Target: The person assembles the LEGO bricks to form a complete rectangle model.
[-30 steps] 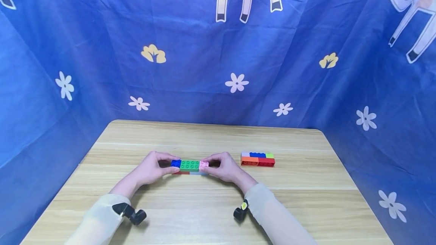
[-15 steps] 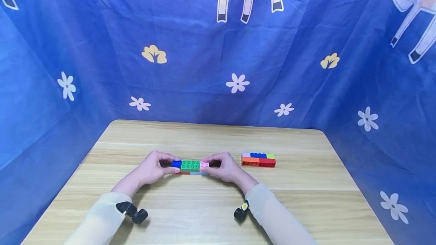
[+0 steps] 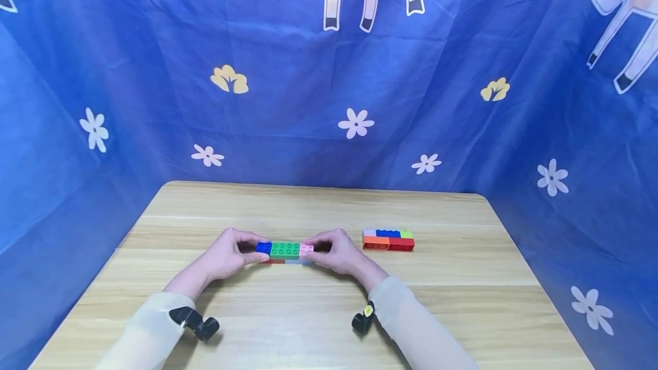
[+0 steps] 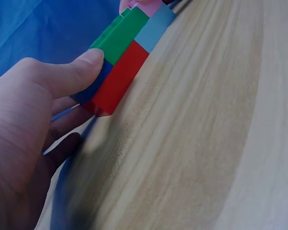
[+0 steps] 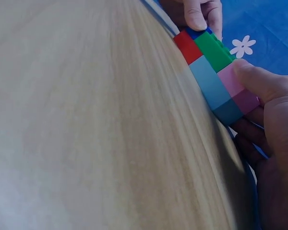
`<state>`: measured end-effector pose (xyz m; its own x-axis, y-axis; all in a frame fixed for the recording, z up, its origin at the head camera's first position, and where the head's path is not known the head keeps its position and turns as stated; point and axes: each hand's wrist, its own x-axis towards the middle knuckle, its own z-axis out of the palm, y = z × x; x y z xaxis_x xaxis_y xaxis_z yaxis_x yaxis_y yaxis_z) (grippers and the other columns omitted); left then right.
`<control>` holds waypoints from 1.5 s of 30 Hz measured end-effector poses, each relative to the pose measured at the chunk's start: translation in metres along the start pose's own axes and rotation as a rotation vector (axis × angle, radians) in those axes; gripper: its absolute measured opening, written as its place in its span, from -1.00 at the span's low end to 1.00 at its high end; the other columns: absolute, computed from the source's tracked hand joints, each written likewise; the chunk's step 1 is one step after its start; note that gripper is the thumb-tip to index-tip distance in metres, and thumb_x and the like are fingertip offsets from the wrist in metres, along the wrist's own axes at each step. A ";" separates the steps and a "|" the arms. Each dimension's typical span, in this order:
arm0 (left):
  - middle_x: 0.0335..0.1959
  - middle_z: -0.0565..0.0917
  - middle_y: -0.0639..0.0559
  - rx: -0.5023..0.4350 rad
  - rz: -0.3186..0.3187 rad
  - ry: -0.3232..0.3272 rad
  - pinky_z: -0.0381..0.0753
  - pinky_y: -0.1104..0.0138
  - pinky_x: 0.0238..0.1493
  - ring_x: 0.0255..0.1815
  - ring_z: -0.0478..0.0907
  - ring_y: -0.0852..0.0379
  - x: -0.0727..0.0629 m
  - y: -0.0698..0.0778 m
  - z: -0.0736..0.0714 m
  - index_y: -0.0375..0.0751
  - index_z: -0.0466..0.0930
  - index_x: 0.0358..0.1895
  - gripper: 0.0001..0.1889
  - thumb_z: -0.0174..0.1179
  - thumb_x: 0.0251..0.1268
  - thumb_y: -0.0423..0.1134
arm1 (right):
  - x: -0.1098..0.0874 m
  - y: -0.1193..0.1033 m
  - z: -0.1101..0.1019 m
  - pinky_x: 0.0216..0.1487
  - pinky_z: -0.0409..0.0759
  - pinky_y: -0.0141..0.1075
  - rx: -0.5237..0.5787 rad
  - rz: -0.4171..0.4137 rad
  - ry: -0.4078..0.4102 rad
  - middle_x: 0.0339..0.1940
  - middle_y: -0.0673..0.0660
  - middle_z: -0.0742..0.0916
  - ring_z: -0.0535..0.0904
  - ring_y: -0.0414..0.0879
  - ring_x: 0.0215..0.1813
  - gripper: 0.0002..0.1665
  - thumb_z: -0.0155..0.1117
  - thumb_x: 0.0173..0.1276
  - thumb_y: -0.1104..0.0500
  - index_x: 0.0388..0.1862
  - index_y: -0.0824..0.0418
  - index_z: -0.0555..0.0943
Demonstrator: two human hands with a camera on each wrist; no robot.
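Note:
A two-layer row of toy building bricks stands on the wooden table between my hands. Its top layer has a blue brick [image 3: 263, 248] at the left, a longer green brick [image 3: 285, 250] in the middle and a pink brick [image 3: 307, 248] at the right. Below them are a red brick [image 4: 119, 79] and a light blue brick [image 5: 209, 82]. My left hand [image 3: 228, 255] pinches the blue end, thumb in front and fingers behind. At the pink end, my right hand [image 3: 339, 254] holds the row the same way.
To the right of my right hand lies a second brick block [image 3: 388, 240] in white, blue, lime, orange and red, its hollow undersides facing front. The wooden table [image 3: 329, 313] ends at the back before a blue patterned curtain [image 3: 288, 130].
The view has shifted very slightly. Both hands keep the same hold on the brick row, and the bricks stay in place.

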<state>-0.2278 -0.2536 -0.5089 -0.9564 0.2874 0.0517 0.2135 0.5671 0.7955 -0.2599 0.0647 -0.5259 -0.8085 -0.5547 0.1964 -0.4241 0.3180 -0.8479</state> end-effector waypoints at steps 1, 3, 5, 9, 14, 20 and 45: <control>-0.13 0.83 0.16 0.003 -0.004 -0.001 0.58 0.11 0.18 0.02 0.69 0.06 -0.001 0.000 0.000 -0.08 0.83 0.07 -0.59 0.60 0.18 -0.02 | 0.000 0.000 0.000 0.16 0.63 -0.27 -0.001 0.000 -0.002 -0.06 -0.15 0.83 0.71 -0.23 0.03 -0.63 0.62 0.32 0.00 0.07 0.05 0.85; -0.13 0.83 0.16 0.010 -0.007 -0.004 0.59 0.13 0.17 0.03 0.68 0.06 -0.002 0.001 -0.002 -0.08 0.83 0.08 -0.58 0.60 0.20 -0.02 | -0.001 0.000 0.001 0.22 0.60 -0.26 -0.009 0.002 -0.010 -0.04 -0.14 0.83 0.70 -0.23 0.07 -0.62 0.60 0.34 -0.01 0.10 0.04 0.84; -0.13 0.82 0.17 0.019 -0.003 -0.005 0.60 0.15 0.15 0.02 0.68 0.07 -0.004 0.001 -0.002 -0.09 0.82 0.10 -0.57 0.58 0.22 -0.01 | -0.001 -0.002 0.001 0.25 0.58 -0.26 -0.029 0.003 -0.019 -0.01 -0.15 0.82 0.69 -0.24 0.10 -0.60 0.59 0.36 -0.04 0.13 0.03 0.83; -0.14 0.82 0.18 0.026 0.006 -0.008 0.61 0.19 0.11 0.00 0.68 0.09 -0.004 0.002 -0.003 -0.09 0.81 0.10 -0.57 0.58 0.23 0.01 | -0.002 -0.004 -0.003 0.22 0.60 -0.26 -0.044 0.001 -0.037 0.01 -0.14 0.82 0.69 -0.24 0.09 -0.56 0.57 0.37 -0.08 0.16 0.03 0.81; -0.13 0.82 0.18 0.030 0.013 -0.027 0.62 0.20 0.07 -0.04 0.68 0.10 -0.001 0.003 -0.004 -0.11 0.81 0.11 -0.55 0.57 0.23 0.02 | -0.002 -0.005 -0.007 0.14 0.64 -0.30 -0.036 -0.006 -0.069 0.02 -0.13 0.82 0.70 -0.25 0.04 -0.56 0.53 0.41 -0.04 0.20 0.07 0.79; -0.11 0.82 0.15 0.011 0.004 -0.052 0.64 0.24 0.05 -0.07 0.69 0.11 0.003 0.005 -0.004 -0.13 0.79 0.15 -0.53 0.55 0.26 0.02 | -0.001 -0.005 -0.011 0.08 0.65 -0.31 -0.045 -0.008 -0.070 -0.02 -0.13 0.82 0.69 -0.25 -0.01 -0.60 0.46 0.49 -0.01 0.22 0.10 0.78; 0.13 0.77 -0.09 0.065 0.017 -0.018 0.52 -0.08 0.32 0.24 0.63 -0.11 0.023 0.008 -0.001 -0.24 0.74 0.25 -0.51 0.37 0.48 0.05 | -0.001 -0.002 -0.018 0.47 0.42 -0.24 -0.161 -0.076 -0.012 0.34 -0.06 0.70 0.54 -0.19 0.41 -0.32 0.64 0.31 0.09 0.39 0.16 0.66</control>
<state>-0.2482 -0.2435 -0.5009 -0.9488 0.3113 0.0535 0.2430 0.6110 0.7534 -0.2656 0.0785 -0.5159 -0.7671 -0.5906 0.2505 -0.5445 0.3930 -0.7410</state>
